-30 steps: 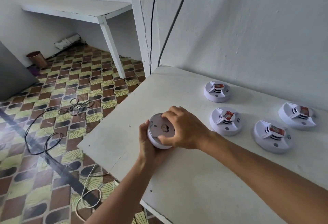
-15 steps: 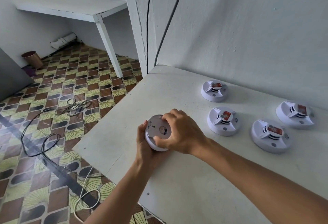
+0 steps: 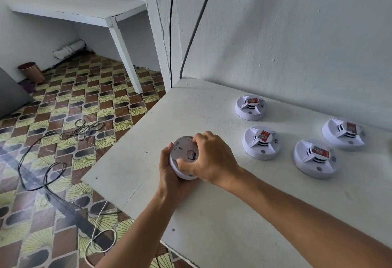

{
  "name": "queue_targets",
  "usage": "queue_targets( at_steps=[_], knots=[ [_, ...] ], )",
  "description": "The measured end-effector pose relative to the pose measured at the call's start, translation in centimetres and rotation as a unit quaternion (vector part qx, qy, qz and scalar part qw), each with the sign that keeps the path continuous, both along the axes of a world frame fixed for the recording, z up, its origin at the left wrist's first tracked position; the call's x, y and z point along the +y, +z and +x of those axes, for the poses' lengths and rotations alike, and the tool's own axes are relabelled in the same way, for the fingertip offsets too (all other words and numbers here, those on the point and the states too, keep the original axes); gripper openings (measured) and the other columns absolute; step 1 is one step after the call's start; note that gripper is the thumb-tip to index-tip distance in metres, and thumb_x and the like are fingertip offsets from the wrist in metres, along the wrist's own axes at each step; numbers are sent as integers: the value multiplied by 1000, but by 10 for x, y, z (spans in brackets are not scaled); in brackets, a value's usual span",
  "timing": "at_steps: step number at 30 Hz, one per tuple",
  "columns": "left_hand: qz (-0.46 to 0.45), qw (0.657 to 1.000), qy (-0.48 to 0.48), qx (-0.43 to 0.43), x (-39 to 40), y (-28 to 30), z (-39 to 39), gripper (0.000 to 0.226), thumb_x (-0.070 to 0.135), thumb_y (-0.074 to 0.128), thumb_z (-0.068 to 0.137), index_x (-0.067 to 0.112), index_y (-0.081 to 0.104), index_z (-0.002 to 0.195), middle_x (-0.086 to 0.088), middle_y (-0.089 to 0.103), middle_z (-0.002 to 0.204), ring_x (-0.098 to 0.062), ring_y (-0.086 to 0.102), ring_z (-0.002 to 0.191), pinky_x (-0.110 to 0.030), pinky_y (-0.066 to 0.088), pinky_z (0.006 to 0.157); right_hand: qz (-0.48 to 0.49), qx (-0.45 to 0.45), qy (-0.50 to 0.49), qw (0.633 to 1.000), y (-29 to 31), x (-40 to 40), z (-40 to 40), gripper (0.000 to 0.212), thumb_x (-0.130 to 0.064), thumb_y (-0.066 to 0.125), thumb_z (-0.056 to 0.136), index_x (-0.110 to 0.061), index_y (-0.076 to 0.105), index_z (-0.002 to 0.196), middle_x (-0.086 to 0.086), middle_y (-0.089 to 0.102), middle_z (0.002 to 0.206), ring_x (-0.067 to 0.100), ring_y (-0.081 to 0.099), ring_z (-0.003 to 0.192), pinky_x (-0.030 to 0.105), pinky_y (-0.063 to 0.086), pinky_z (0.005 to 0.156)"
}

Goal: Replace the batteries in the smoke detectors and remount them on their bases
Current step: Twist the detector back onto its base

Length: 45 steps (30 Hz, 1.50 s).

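A round white smoke detector (image 3: 184, 153) is held tilted, its flat back side facing me, just above the white table (image 3: 212, 214) near its left edge. My left hand (image 3: 169, 174) cups it from below and the left. My right hand (image 3: 212, 158) grips its rim and back from the right, thumb on the lower rim. Several other white smoke detectors sit face up to the right, each with a red label: one at the back (image 3: 250, 107), one in the middle (image 3: 262, 142), one nearer me (image 3: 317, 158) and one at the far right (image 3: 344, 133).
A white wall rises directly behind the table, with two cables (image 3: 170, 34) running down its corner post. Loose wires (image 3: 53, 161) lie on the patterned floor to the left. A white bench (image 3: 84, 11) and a copper cup (image 3: 31, 72) stand farther back.
Both hands keep hold of the detector; my right hand has shifted a little on its back, the fingers turned round the rim. The camera view has drifted slightly.
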<state>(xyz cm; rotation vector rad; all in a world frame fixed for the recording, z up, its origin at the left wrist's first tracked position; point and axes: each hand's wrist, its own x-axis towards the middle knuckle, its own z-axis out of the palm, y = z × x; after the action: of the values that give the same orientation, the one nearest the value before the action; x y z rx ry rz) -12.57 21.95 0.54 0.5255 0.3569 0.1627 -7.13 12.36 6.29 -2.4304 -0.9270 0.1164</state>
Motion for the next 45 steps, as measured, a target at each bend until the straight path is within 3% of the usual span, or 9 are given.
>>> queue_targets(
  at_steps=[4,8,12,16,19,25,32,35,45],
  knots=[
    [10,1000,7,-3,0,-2,-1,52,51,50,80,9,77,91,-11,69,92,-22,70,81,-33,59,70,7,-13,10,1000,-3,-2,-1,63,-57,64,78,-10,55,119,6,53,111,24,49,106,35,47,85],
    [14,999,13,-32,-1,-2,-5,57,53,44,81,8,75,95,-15,70,93,-27,71,80,-38,60,66,102,84,74,988,-12,-17,8,66,-39,77,74,-18,51,131,-5,51,111,16,47,110,32,48,89],
    [8,999,-14,-50,-1,-2,-4,63,56,42,81,7,69,111,-21,68,103,-37,67,91,-46,58,75,219,92,65,969,-33,-36,3,84,-23,82,69,-30,38,140,-23,49,112,9,47,110,8,38,82],
    [7,998,-26,-56,1,-6,-3,62,56,45,78,10,69,112,-20,67,108,-39,64,97,-47,56,79,263,97,44,959,-49,-37,-1,89,-36,80,64,-33,33,140,-14,54,118,8,50,110,6,35,82],
    [26,996,-34,-76,-1,-5,-2,65,54,65,66,11,68,115,-19,67,109,-38,67,97,-47,57,80,257,93,18,962,-46,-33,-2,84,-35,83,63,-20,45,135,-8,54,112,12,50,102,2,37,76],
    [32,996,-31,-72,-2,-4,-2,69,49,78,55,8,69,110,-17,66,106,-31,68,92,-42,58,77,184,-25,-13,983,-49,-23,-4,74,-64,65,63,-13,58,116,-3,55,104,17,48,99,29,53,75],
    [56,998,-13,-40,0,-6,0,64,53,66,68,8,66,113,-15,66,104,-27,66,93,-37,57,80,116,-158,-69,978,-48,-10,-7,64,-68,53,65,-11,61,93,4,59,89,24,55,84,34,50,72],
    [45,999,-7,-13,-1,-4,-1,59,51,46,79,8,63,115,-14,67,102,-26,66,93,-37,56,81,100,-171,-99,975,-49,-7,-9,66,-70,49,65,-10,60,89,5,59,84,26,55,79,36,48,71],
    [45,999,-17,9,-2,1,-2,57,52,46,81,7,67,109,-15,69,97,-25,69,85,-35,59,75,75,-169,-139,973,-53,-4,-16,65,-71,43,72,-11,59,88,6,59,84,28,56,79,38,47,68]
  ],
)
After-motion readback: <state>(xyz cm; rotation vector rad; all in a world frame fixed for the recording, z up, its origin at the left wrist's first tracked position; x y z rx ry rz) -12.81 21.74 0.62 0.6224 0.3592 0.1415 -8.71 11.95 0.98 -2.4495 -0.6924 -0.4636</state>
